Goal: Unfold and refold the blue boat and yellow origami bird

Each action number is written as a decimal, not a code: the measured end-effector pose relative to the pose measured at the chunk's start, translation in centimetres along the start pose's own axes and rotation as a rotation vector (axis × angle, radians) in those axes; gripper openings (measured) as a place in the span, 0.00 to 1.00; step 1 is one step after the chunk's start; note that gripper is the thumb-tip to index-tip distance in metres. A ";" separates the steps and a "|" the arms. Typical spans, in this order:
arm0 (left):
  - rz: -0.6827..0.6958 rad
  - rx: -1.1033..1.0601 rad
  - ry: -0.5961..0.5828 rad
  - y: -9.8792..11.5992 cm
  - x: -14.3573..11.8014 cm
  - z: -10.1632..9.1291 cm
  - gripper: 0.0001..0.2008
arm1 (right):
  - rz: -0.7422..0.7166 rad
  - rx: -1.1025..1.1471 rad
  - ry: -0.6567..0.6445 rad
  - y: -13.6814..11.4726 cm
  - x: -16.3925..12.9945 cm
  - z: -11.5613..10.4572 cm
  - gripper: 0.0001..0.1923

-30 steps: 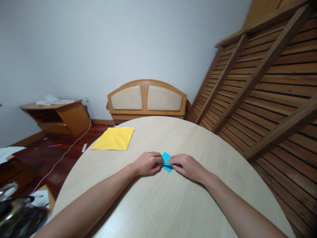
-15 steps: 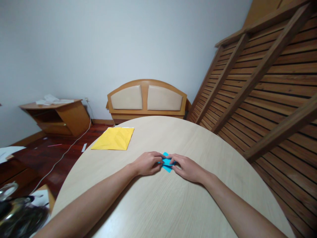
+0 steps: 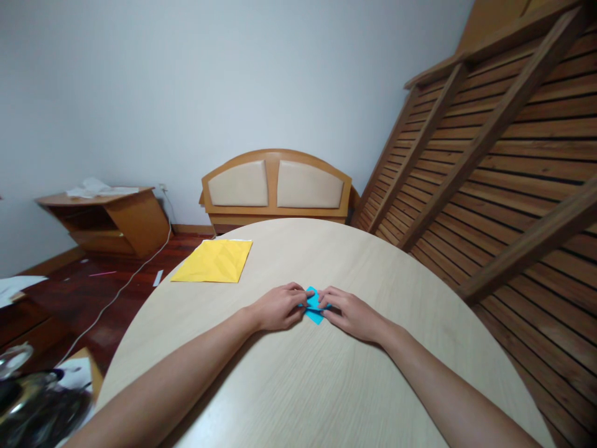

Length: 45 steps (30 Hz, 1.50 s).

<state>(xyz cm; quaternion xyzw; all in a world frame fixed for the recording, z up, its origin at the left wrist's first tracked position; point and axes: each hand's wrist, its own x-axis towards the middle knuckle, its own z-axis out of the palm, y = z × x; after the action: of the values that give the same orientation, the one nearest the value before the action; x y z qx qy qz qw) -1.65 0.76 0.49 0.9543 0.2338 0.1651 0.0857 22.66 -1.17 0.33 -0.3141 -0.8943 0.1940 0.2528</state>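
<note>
A small folded piece of blue paper (image 3: pixel 313 301) lies on the table between my two hands. My left hand (image 3: pixel 280 307) pinches its left side, fingers closed on the edge. On the opposite side, my right hand (image 3: pixel 351 313) grips the right edge between thumb and fingers. A raised fold runs across the paper's middle, with one corner pointing away from me and another toward me. Both side corners are covered by my fingers.
The round pale wooden table (image 3: pixel 298 386) carries a yellow sheet or packet (image 3: pixel 214 261) at the far left. A headboard (image 3: pixel 276 183) stands behind it. Wooden slats (image 3: pixel 504 149) lean at the right. Left are a low cabinet (image 3: pixel 116 218) and a white cable (image 3: pixel 125 283).
My fingers have shifted slightly on the blue paper, and more of its far part shows between them. Both hands otherwise stay in the same place.
</note>
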 end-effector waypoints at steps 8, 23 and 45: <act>-0.059 0.028 -0.014 0.0 0.1 0.1 0.09 | 0.071 -0.067 0.050 0.7 0.4 0.0 0.06; -0.049 -0.079 0.070 -0.1 0.0 0.2 0.08 | 0.148 -0.032 0.106 1.1 0.4 0.2 0.14; -0.197 -0.198 0.168 0.0 0.4 0.8 0.11 | 0.154 0.009 0.193 1.2 0.8 0.8 0.14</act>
<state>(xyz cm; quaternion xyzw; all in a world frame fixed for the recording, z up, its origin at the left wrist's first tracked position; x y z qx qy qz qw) -1.09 0.90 -0.17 0.8965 0.3153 0.2572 0.1753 22.21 0.05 -0.69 -0.3980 -0.8381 0.1858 0.3235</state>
